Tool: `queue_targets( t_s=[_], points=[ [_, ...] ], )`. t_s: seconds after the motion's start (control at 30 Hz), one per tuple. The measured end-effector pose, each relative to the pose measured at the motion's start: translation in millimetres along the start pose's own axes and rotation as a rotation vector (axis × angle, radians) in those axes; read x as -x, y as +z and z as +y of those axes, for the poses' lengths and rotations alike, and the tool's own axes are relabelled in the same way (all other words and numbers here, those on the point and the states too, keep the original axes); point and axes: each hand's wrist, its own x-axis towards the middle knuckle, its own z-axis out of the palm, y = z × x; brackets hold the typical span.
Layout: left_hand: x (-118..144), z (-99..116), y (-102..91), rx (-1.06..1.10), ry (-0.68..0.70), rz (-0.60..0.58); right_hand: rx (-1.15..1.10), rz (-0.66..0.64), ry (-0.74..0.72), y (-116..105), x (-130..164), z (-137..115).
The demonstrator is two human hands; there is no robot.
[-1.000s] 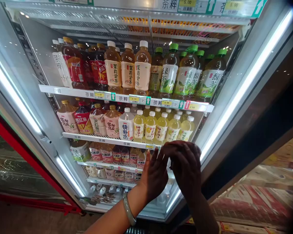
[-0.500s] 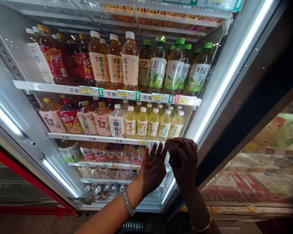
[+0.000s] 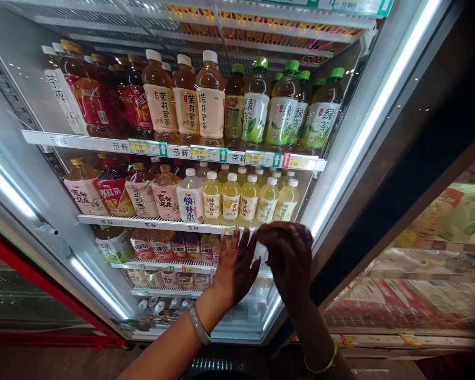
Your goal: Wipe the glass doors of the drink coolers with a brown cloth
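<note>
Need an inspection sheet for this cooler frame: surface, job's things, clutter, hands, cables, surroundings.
Surface: wire shelves in an open lit cooler, price strip on the upper shelf edge.
Job's things: pale yellow bottles stand in a row just above both hands; what the fingers touch is hidden.
Clutter: tea bottles, green-capped bottles, red-labelled bottles, small bottles lower down.
Hands: left hand flat and spread, fingers up, bangle on the wrist; right hand curled over beside it at the shelf's right end, thin bracelet.
Cables: nothing seen.
Surroundings: cooler door swung open at right, packaged goods behind it, red frame at left.
</note>
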Motion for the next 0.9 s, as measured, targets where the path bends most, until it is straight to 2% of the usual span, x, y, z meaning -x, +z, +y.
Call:
queue_targets(
  t_s=[0.1, 0.17, 0.23, 0.33, 0.43, 0.5, 0.57, 0.67, 0.73, 0.8, 0.9],
  points=[
    [5.5, -7.6, -2.7, -0.006, -0.004, 0.009, 0.034, -0.110, -0.080, 7.0, 43.2, 0.9],
    [8.0, -13.0, -5.3, -0.008, -0.004, 0.017, 0.042, -0.105, -0.050, 3.3, 57.0, 10.8],
    [8.6, -16.6, -7.9, -0.011, -0.013, 0.017, 0.019, -0.024, 0.026, -2.5, 48.4, 19.4],
    [7.1, -17.5, -9.7, -0.014, -0.029, 0.004, -0.032, 0.123, 0.116, -4.3, 10.2, 15.2],
    [6.2, -16.0, -8.5, -0.011, -0.032, 0.013, -0.057, 0.103, 0.086, 7.3, -10.9, -6.7],
    [7.2, -16.6, -7.9, -0.005, -0.028, 0.037, -0.059, 0.017, 0.006, 17.3, -0.7, -19.5],
    [9.1, -19.5, -8.9, 0.005, -0.020, 0.046, -0.050, -0.055, -0.066, 22.5, 21.4, -22.6],
    [10.7, -25.9, -13.4, 0.011, -0.024, 0.016, -0.065, -0.088, -0.053, 15.7, 42.0, -7.5],
    [8.9, -29.0, -16.6, 0.004, -0.037, 0.016, -0.072, -0.004, 0.016, 5.4, 30.9, 6.9],
    [4.7, -29.5, -18.8, -0.007, -0.047, 0.033, -0.054, 0.113, 0.075, -2.2, 3.0, 13.9],
    [-2.6, -26.5, -20.1, -0.006, -0.045, 0.057, -0.038, 0.179, 0.083, 0.5, -36.0, 1.4]
  ],
)
